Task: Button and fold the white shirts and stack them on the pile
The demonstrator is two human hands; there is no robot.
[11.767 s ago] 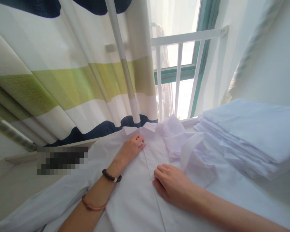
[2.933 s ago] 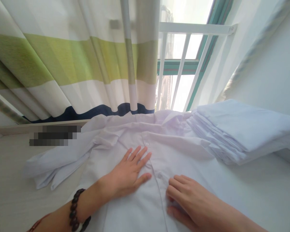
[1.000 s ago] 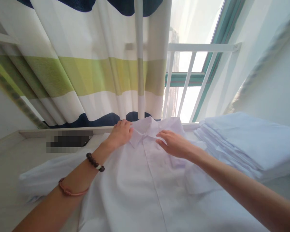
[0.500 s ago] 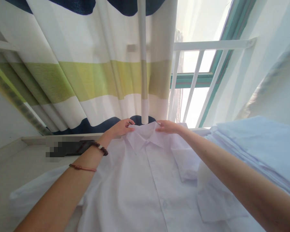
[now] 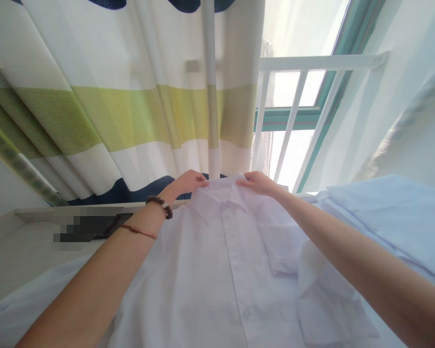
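Note:
A white button-up shirt (image 5: 203, 270) lies front side up before me, its collar (image 5: 221, 193) at the far end and its button strip running toward me. My left hand (image 5: 192, 182) pinches the collar's left side between thumb and fingers. On the opposite side, my right hand (image 5: 257, 182) pinches the collar's right edge. One sleeve (image 5: 39, 285) spreads out to the left, partly behind my left forearm. The other sleeve (image 5: 329, 299) lies bent on the right, partly under my right forearm. The shirt's lower end is out of view.
Folded pale-blue or white cloth (image 5: 391, 217) is stacked on the right. A dark flat object (image 5: 112, 226), partly blurred out, lies at the left by the ledge. Behind stand a striped curtain (image 5: 130, 116), a white post (image 5: 210, 72) and white railing (image 5: 322, 63) by the window.
Both hands have shifted slightly with the collar, raising it a little; the left hand has moved right. The left sleeve now reaches further left in view.

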